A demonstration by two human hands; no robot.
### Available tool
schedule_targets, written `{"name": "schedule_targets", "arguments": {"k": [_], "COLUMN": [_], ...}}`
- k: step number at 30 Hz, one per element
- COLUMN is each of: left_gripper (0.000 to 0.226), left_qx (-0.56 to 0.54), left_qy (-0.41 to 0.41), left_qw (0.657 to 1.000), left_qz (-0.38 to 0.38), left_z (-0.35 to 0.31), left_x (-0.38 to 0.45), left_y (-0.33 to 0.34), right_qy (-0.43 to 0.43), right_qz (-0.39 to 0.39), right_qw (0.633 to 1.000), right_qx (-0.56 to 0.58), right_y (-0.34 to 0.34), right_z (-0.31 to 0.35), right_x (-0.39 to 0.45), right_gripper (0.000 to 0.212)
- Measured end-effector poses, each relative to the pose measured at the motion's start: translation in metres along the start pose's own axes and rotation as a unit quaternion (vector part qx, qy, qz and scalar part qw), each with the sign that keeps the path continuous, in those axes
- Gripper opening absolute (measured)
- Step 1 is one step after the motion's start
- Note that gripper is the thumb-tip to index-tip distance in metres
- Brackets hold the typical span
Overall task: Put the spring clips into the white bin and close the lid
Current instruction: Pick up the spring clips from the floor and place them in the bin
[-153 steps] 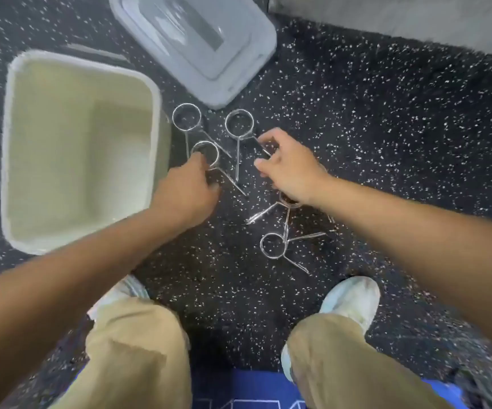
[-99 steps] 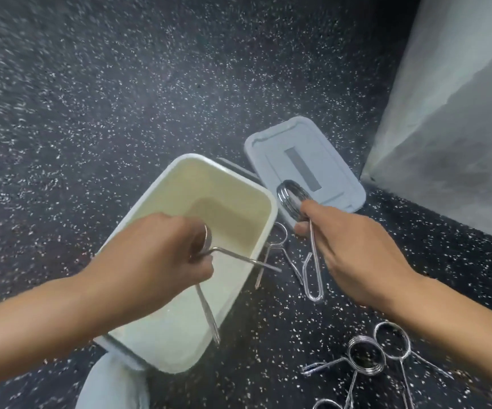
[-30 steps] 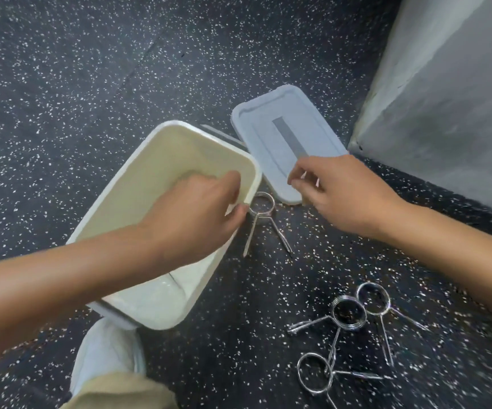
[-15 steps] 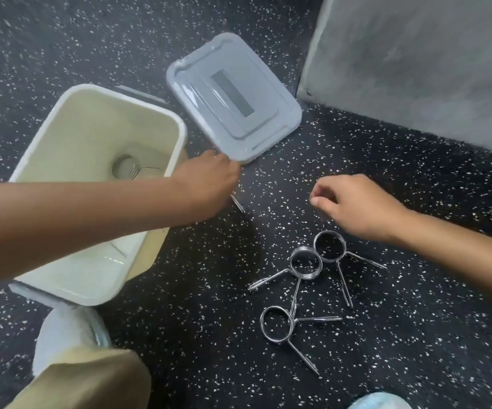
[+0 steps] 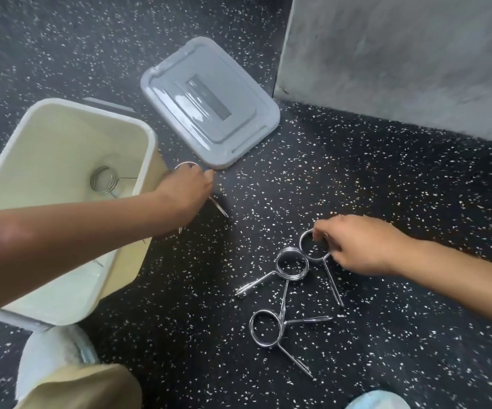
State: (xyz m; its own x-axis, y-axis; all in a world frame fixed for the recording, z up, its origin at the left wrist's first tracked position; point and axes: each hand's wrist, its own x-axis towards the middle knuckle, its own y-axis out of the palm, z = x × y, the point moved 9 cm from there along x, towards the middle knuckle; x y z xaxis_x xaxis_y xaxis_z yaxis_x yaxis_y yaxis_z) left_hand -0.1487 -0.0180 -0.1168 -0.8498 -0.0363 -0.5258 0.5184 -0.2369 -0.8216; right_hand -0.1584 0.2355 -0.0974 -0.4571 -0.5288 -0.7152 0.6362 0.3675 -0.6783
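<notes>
On the speckled black floor, the left hand grips a chrome spring clip beside the open white plastic bin, while the right hand's fingers pinch another clip's ring.

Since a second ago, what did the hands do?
The left hand left the white bin and closed on the spring clip beside it. The right hand moved down to grip the top clip of the pile. The lid stayed off; clips already in the bin stayed.
</notes>
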Motion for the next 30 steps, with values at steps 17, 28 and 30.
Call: {"name": "schedule_targets", "arguments": {"k": [17, 28, 30], "left_gripper": [0.02, 0.024, 0.024], "left_qx": [-0.121, -0.164, -0.18], "left_qy": [0.086, 0.117, 0.103], "left_qw": [0.985, 0.968, 0.967], "left_qz": [-0.085, -0.147, -0.15], "left_z": [-0.022, -0.015, -0.006], "left_x": [-0.047, -0.095, -0.105], "left_y": [-0.035, -0.064, -0.072], "right_qy": [-0.057, -0.032, -0.047], "right_qz": [-0.062, -0.135, -0.152], "right_qw": [0.963, 0.958, 0.957], "right_qx": [-0.255, -0.25, -0.243], "right_y": [0.007, -0.055, -0.067], "right_z": [-0.004, 0.005, 0.018], "right_x": [-0.003, -0.008, -0.006], "right_gripper": [0.022, 0.019, 0.018]}}
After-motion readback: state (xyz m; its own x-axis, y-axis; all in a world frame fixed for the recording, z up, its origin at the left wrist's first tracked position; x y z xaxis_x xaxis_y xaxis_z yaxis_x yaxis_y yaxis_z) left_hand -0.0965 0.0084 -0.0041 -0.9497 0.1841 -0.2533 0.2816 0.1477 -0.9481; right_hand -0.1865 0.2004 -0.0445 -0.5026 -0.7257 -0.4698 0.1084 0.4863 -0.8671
